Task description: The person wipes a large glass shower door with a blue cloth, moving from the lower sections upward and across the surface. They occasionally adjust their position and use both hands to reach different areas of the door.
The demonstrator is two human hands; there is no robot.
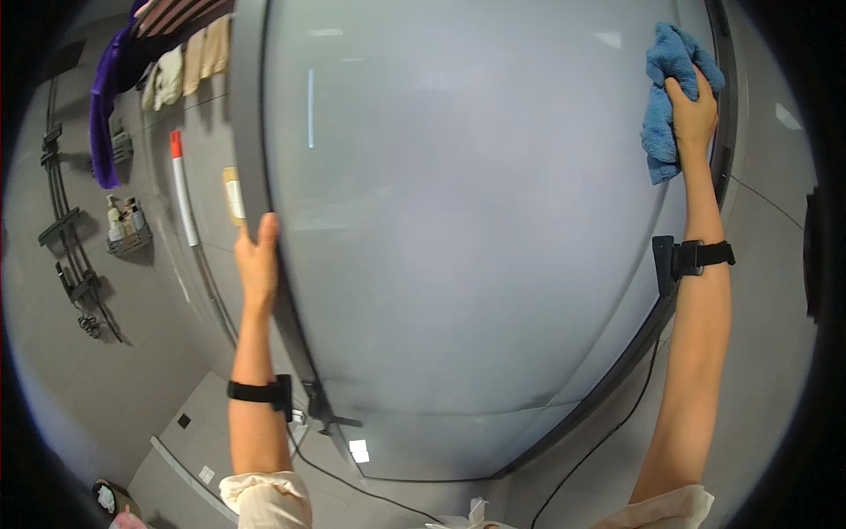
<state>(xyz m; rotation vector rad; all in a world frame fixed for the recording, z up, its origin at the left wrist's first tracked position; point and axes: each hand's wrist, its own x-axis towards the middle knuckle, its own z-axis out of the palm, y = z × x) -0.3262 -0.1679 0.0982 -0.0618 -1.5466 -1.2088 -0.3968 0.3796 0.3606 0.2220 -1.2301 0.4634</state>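
Observation:
A large frosted glass panel point(476, 229) in a dark frame fills the middle of the view. Near its upper right edge, my right hand point(694, 115) presses a bunched blue cloth point(667, 132) against the glass, fingers closed over the fabric. At the panel's left side, my left hand point(257, 269) grips the dark door frame point(254, 115), thumb on the near face and the other fingers partly hidden behind it. A tan object with a white patch point(233, 196) shows just above that hand; whether they touch I cannot tell.
Left of the frame, a white pole with a red end point(182, 189) leans by the wall. Farther left are a bottle rack point(129, 234), dark shower pipes point(63, 212), and a hanging purple cloth point(104, 115). Thin black cables point(608, 454) run from both wrist straps. A bin point(110, 498) stands lower left.

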